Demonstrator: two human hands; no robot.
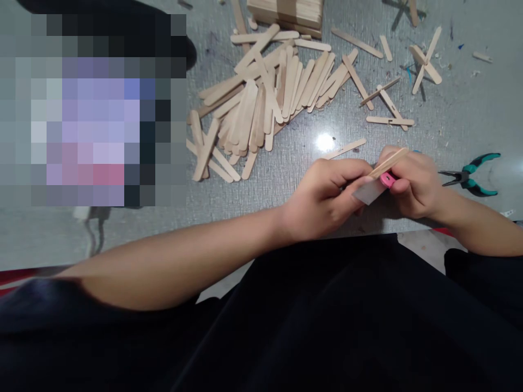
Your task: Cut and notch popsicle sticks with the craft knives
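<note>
My left hand (330, 190) is closed, its thumb and fingers pinching a wooden craft stick (390, 162) that slants up to the right. My right hand (414, 179) is wrapped round a small pink tool (387, 180), most of which its fingers hide. Between the hands shows a flat, greyish, see-through piece (368, 191), smeared; whether it belongs to the pink tool I cannot tell. Both hands are close together above the table's near edge. Behind the left hand another craft stick (351, 146) lies on the table.
A heap of loose craft sticks (261, 103) spreads over the grey table (163, 234), below a stacked bundle (286, 13). Joined crossed sticks (425, 62) lie at the upper right. Teal-handled pliers (469, 175) rest right of my right hand. A blurred-out patch covers the upper left.
</note>
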